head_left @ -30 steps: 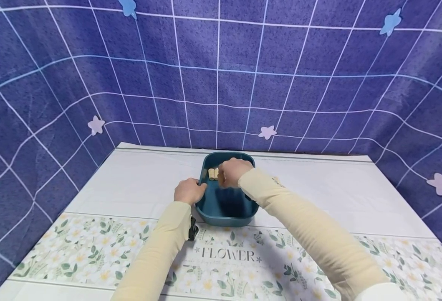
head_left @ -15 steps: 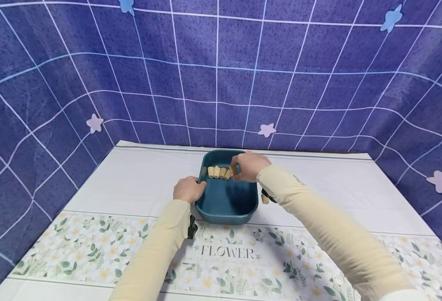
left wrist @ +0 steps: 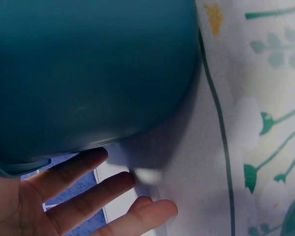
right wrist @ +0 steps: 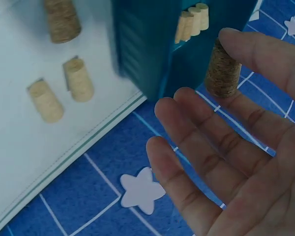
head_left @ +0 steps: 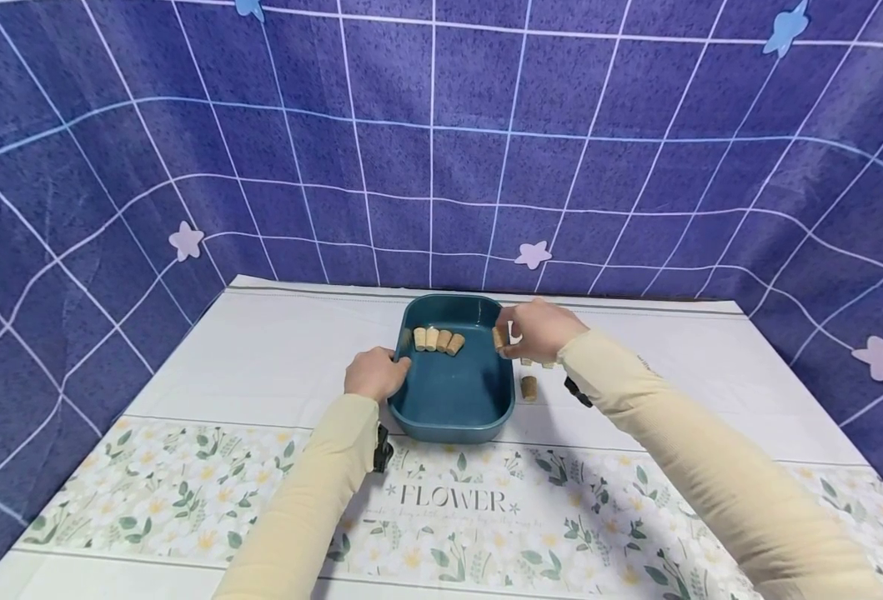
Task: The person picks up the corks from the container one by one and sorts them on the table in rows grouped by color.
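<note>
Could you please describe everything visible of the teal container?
The teal container looks plastic: open-topped, rectangular with rounded corners. It stands upright on the white tabletop, longer sides running front to back. Four corks sit in a row inside, toward the far left. The left hand grips its left rim, thumb inside; whether the right hand touches it is unclear.

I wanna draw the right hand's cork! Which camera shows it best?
The right wrist view: the cork looks big there, pinched in the right hand. The head view shows it tiny; the left wrist view doesn't show it.
</note>
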Available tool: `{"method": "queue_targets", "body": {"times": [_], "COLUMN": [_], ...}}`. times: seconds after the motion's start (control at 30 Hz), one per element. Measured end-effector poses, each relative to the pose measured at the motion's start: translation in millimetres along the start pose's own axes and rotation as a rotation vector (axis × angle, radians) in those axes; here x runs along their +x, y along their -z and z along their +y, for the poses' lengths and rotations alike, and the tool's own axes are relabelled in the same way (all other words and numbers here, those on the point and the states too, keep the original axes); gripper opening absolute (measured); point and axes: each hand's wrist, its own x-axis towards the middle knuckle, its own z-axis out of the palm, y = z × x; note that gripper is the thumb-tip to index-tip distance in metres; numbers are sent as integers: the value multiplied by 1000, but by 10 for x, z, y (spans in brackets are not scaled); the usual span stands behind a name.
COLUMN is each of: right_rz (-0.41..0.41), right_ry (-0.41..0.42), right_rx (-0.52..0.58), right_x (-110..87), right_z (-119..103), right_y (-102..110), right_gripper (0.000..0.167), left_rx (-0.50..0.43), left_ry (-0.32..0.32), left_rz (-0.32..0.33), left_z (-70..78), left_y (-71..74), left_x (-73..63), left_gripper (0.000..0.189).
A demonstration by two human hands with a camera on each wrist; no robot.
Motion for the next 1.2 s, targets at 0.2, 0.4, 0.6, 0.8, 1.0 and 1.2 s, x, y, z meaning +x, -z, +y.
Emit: {"method": "queue_targets", "body": {"times": [0.2,0.4,0.6,0.8,1.0,1.2], "right_rz": [31,50,40,30,21,2], "right_ry": [22,39,41,22,23,6], "right_rx": [35,47,38,57,68,77], "right_x": [-83,-198,-289,-366,-396,-400], "right_z": [180,341,459,565,660,689], "right_y": [-66,-151,-244,-348,-453,-545], "right_gripper": [38,33,32,32,34,37], "left_rx": [4,11,10,18,12,-3], "left_ry": [3,5,5,-7,-9,-1], "left_rz": [-1,0,1,-5,-4,0], "left_z": [21,20,14,0,10,9], "left_y": [13,14,0,-20,-11,-2], "left_x": [-17,-30,-7,13,1,-2], "left_gripper": [43,42,42,43,43,41]}}
